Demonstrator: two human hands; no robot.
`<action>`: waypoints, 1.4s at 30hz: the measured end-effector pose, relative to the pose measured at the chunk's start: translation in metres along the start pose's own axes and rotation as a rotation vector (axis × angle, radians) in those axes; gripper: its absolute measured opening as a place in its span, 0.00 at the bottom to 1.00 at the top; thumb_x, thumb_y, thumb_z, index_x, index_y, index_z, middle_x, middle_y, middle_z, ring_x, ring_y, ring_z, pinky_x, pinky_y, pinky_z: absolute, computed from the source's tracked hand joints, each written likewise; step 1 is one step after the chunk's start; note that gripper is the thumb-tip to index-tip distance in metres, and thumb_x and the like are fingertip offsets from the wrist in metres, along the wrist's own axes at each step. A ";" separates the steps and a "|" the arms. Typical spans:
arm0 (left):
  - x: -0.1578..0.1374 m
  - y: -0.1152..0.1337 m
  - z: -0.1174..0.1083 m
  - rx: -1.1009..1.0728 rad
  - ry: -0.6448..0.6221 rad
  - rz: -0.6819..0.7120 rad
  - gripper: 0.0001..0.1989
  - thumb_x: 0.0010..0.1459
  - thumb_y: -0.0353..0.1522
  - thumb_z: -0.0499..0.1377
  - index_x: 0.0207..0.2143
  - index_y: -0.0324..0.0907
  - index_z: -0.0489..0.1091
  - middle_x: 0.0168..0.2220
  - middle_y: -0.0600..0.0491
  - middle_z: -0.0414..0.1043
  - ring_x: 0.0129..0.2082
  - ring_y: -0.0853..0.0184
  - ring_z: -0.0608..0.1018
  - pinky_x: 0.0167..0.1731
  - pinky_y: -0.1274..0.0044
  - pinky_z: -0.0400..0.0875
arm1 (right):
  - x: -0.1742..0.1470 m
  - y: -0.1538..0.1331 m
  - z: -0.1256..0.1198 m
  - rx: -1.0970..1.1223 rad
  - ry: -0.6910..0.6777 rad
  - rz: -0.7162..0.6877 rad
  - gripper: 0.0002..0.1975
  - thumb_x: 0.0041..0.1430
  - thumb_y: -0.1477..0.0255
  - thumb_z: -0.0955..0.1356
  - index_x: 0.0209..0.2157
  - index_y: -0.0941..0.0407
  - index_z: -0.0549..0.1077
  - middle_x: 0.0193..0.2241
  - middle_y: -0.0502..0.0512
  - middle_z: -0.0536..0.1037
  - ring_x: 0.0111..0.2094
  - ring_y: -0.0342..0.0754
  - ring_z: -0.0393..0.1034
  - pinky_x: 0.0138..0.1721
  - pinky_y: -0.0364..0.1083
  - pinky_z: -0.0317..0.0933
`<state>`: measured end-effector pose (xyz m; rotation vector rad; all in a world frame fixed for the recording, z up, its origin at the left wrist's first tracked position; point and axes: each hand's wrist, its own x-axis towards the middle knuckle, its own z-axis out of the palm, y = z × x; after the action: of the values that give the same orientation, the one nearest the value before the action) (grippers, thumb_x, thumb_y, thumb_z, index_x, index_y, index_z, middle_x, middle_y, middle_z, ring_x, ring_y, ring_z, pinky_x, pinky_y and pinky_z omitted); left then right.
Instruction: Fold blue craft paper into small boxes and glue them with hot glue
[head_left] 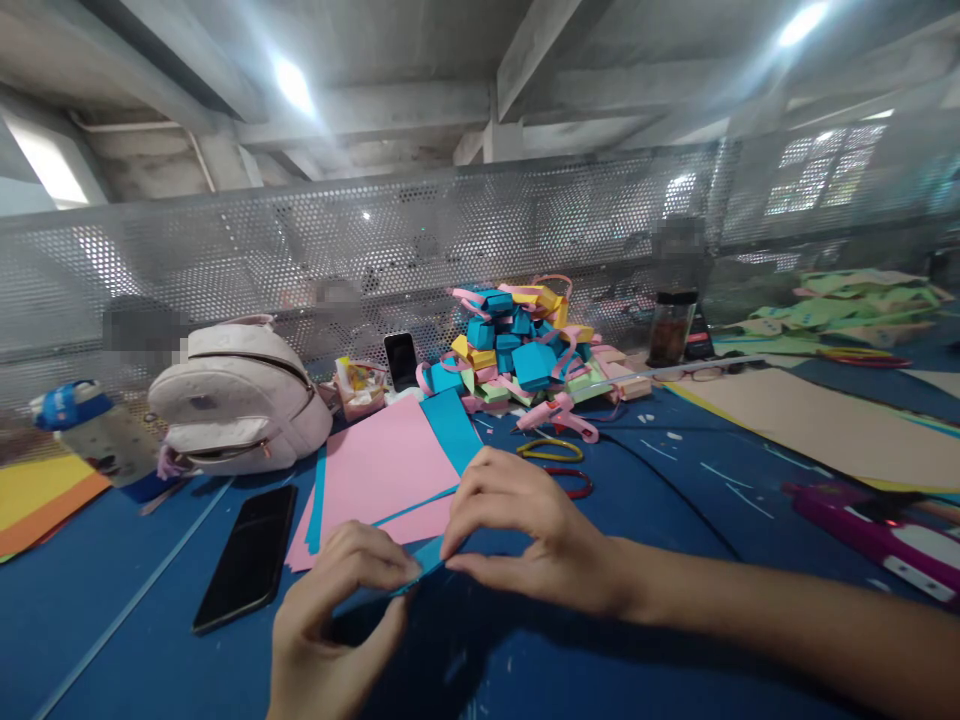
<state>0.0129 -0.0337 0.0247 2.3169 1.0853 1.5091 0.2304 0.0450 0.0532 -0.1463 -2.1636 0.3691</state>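
Between my two hands is a narrow piece of blue paper [429, 556], held just above the blue table. My left hand [337, 600] pinches its near end between thumb and fingers. At its far end, the thumb and fingertips of my right hand [525, 530] are closed on it. Parts of the paper are hidden behind my fingers. Just beyond lie pink sheets [390, 440] stacked with blue sheets [452, 425]. Past my right hand are scissors with yellow handles [551, 450], a red handle loop [577, 483] and a pink glue gun [559, 415].
A heap of small paper baskets [517, 345] stands against the perforated metal screen [420, 230]. To the left are a black phone [247, 555], a pale backpack [240, 400] and a bottle [112, 440]. Large sheets [817, 420] and a magenta tool [877, 540] lie on the right.
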 end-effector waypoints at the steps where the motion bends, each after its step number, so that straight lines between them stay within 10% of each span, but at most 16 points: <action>1: 0.000 0.000 0.000 -0.001 -0.004 0.003 0.11 0.57 0.19 0.60 0.34 0.44 0.69 0.33 0.55 0.73 0.36 0.66 0.76 0.37 0.73 0.70 | 0.000 0.000 0.000 -0.005 -0.002 -0.005 0.01 0.60 0.74 0.72 0.35 0.57 0.76 0.32 0.52 0.78 0.36 0.47 0.67 0.41 0.47 0.60; 42: 0.005 0.005 0.001 0.044 -0.016 0.053 0.09 0.56 0.20 0.61 0.32 0.43 0.70 0.30 0.53 0.75 0.32 0.64 0.78 0.33 0.72 0.72 | -0.002 -0.001 0.005 -0.059 -0.043 -0.048 0.02 0.63 0.72 0.70 0.36 0.56 0.75 0.33 0.51 0.79 0.38 0.46 0.68 0.41 0.47 0.59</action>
<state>0.0169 -0.0339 0.0301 2.4008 1.0725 1.4971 0.2276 0.0432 0.0497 -0.1201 -2.2176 0.2836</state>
